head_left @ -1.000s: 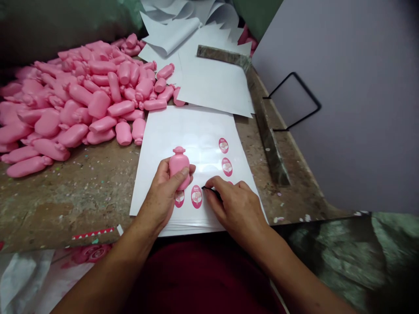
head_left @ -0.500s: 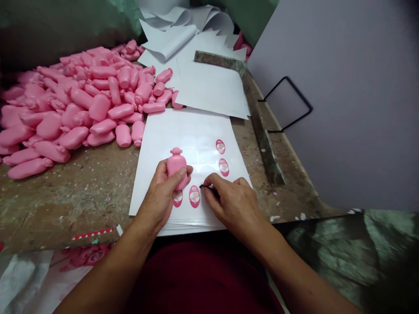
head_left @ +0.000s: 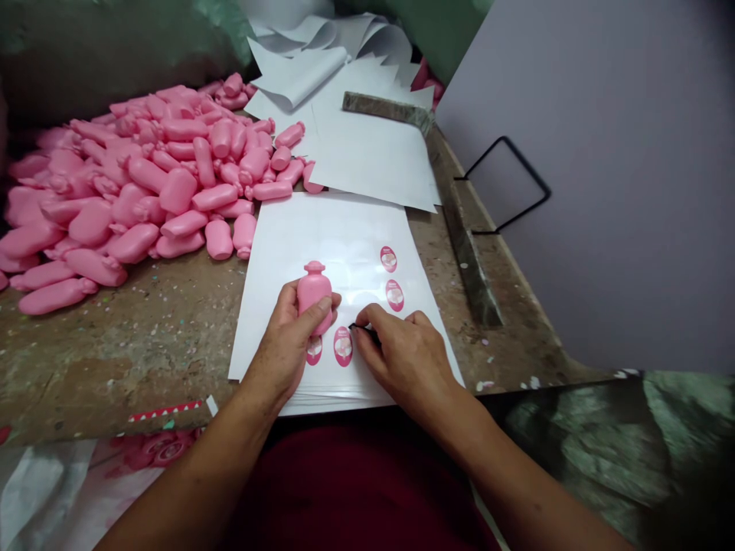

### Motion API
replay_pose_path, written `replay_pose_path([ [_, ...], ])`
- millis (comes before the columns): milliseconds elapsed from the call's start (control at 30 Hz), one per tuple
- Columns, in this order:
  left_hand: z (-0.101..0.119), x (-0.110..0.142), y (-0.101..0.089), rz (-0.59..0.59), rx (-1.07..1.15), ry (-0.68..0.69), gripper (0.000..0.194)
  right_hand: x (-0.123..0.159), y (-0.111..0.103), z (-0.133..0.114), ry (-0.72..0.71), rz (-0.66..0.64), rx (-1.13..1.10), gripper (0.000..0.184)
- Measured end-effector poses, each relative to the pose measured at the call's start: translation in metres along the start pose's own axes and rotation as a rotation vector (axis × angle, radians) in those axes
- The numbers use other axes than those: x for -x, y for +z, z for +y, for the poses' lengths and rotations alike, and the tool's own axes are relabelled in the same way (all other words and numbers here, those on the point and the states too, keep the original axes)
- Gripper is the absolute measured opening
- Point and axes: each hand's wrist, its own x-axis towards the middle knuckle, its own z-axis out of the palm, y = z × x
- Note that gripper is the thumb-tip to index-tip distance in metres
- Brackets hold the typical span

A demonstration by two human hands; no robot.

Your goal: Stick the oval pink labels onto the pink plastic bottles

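A small pink plastic bottle (head_left: pixel 313 295) is gripped by my left hand (head_left: pixel 285 337), thumb across its front, with its neck pointing away from me. My right hand (head_left: pixel 402 348) pinches a thin black tool (head_left: pixel 367 330), mostly hidden by the fingers; its tip is at the upper right edge of an oval pink sticker (head_left: pixel 343 347). That sticker lies on a white sticker sheet (head_left: pixel 276 245) on top of a stack. Another oval sticker (head_left: pixel 314 352) is partly covered by the bottle and hand. Two more stickers (head_left: pixel 394 295) sit at the sheet's right side.
A large heap of pink bottles (head_left: pixel 132 184) covers the table's left. Loose white sheets (head_left: pixel 373 161) lie behind the stack. A brown angled bar (head_left: pixel 459 229) runs along the right, near a black wire handle (head_left: pixel 534 176). A red-and-white strip (head_left: pixel 165 411) lies near the front edge.
The view has shifted very slightly. Both hands keep the same grips, and the black tool's tip stays beside the same sticker.
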Motion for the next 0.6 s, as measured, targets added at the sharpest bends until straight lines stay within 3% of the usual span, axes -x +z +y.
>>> replay_pose_path([
  [133,0.001,0.001,0.000,0.002,0.024,0.007,0.035,0.000,-0.003,0.002,0.004,-0.004,-0.062,0.014],
  [300,0.002,0.000,-0.001,-0.005,0.056,0.002,0.034,0.008,-0.005,0.002,-0.038,0.042,0.027,0.016],
  [600,0.002,0.000,0.000,0.000,0.044,-0.002,0.031,0.010,-0.008,0.001,-0.024,-0.028,0.052,0.014],
])
